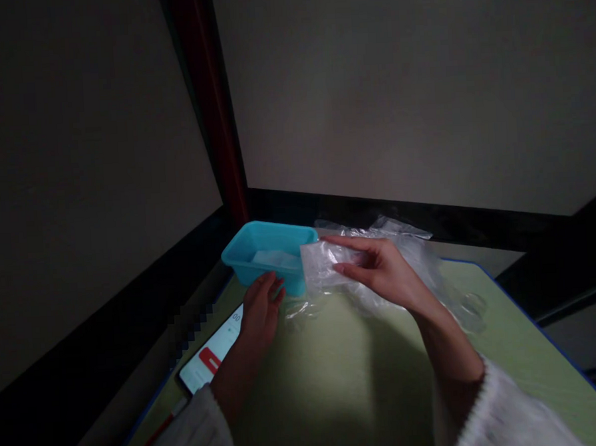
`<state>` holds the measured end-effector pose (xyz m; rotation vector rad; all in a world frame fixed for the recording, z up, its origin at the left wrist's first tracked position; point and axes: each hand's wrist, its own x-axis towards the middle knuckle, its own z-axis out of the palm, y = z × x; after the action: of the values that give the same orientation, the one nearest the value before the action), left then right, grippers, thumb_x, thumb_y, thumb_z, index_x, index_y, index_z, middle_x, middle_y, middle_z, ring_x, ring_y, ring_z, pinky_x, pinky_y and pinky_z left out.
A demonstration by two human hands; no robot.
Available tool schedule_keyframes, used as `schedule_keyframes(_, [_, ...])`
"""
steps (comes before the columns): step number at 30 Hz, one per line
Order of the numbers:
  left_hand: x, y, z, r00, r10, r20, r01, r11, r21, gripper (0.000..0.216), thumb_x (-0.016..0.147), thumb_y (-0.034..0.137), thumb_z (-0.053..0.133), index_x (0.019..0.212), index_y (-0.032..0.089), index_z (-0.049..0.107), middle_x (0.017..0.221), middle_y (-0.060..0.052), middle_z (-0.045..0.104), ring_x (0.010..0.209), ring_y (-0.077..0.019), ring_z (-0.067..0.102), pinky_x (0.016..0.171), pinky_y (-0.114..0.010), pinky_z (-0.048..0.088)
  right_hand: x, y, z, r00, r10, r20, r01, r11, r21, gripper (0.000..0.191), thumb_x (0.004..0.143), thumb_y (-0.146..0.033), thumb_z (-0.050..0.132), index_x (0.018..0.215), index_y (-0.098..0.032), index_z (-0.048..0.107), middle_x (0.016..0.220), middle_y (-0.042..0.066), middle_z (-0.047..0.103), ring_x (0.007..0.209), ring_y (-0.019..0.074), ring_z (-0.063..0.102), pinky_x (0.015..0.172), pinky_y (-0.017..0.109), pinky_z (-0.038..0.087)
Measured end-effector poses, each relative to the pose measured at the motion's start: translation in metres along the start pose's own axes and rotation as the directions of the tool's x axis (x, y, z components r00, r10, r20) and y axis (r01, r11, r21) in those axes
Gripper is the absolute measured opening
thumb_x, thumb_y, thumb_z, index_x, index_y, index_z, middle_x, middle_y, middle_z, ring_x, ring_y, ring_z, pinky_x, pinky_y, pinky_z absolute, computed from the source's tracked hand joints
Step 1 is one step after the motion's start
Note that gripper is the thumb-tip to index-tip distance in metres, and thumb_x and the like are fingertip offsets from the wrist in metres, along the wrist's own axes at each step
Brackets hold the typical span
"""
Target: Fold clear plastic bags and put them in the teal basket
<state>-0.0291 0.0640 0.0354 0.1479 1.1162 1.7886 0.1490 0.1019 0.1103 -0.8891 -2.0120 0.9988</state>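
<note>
My right hand [380, 268] grips a clear plastic bag [323, 265] between thumb and fingers, just right of a turquoise plastic tub [242, 252]. My left hand [262, 308] is at the tub's front side, its fingers slightly bent and apart with nothing in them. Whether its fingertips touch the tub I cannot tell. Something pale, perhaps more plastic, lies inside the tub. Behind and under my right hand spreads a loose pile of crumpled clear plastic [431, 276].
A phone [200, 371] with a lit screen lies on the left of the pale green table [331, 387], partly under my left forearm. Near my left sleeve is a thin red item [156, 435]. Grey walls with a dark red corner post [212, 108] stand behind the table.
</note>
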Motion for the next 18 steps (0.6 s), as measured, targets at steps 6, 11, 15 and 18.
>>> schedule_keyframes(6, [0.000, 0.003, 0.001, 0.995, -0.094, 0.010, 0.095, 0.989, -0.113, 0.020, 0.077, -0.001, 0.053, 0.065, 0.015, 0.054, 0.064, 0.001, 0.061, 0.058, -0.0090, 0.061, 0.053, -0.017, 0.046, 0.003, 0.007, 0.000, 0.999, -0.011, -0.030, 0.010, 0.999, -0.033, 0.042, 0.071, -0.022, 0.061, 0.113, -0.018, 0.063, 0.105, 0.008, 0.066, 0.070, 0.0162, 0.061, 0.054, 0.025, 0.049])
schedule_keyframes(11, [-0.003, 0.004, 0.001, 0.991, -0.119, 0.062, 0.128, 0.977, -0.168, 0.020, 0.079, -0.001, 0.053, 0.069, 0.016, 0.053, 0.069, 0.001, 0.062, 0.063, -0.0094, 0.063, 0.057, -0.018, 0.049, 0.005, 0.011, -0.002, 0.999, 0.045, 0.002, -0.045, 0.998, -0.037, 0.044, 0.073, -0.026, 0.060, 0.116, -0.020, 0.061, 0.091, 0.005, 0.068, 0.050, 0.0111, 0.053, 0.043, 0.023, 0.043])
schedule_keyframes(15, [-0.002, 0.000, 0.001, 0.990, -0.119, 0.080, 0.132, 0.975, -0.181, 0.020, 0.083, 0.000, 0.050, 0.070, 0.016, 0.053, 0.069, 0.000, 0.062, 0.065, -0.0108, 0.064, 0.062, -0.022, 0.052, 0.006, 0.013, -0.001, 0.999, 0.034, -0.010, -0.034, 0.997, -0.066, 0.041, 0.074, -0.027, 0.059, 0.114, -0.021, 0.063, 0.078, 0.003, 0.067, 0.050, 0.0120, 0.052, 0.042, 0.022, 0.041])
schedule_keyframes(18, [-0.001, -0.003, 0.001, 0.990, -0.116, 0.080, 0.129, 0.975, -0.181, 0.021, 0.086, 0.003, 0.048, 0.070, 0.016, 0.052, 0.067, -0.001, 0.063, 0.065, -0.0122, 0.064, 0.064, -0.025, 0.054, 0.007, 0.015, -0.001, 0.999, 0.039, -0.005, -0.039, 0.998, -0.056, 0.043, 0.073, -0.028, 0.059, 0.115, -0.020, 0.062, 0.081, 0.004, 0.068, 0.049, 0.0118, 0.052, 0.040, 0.022, 0.040])
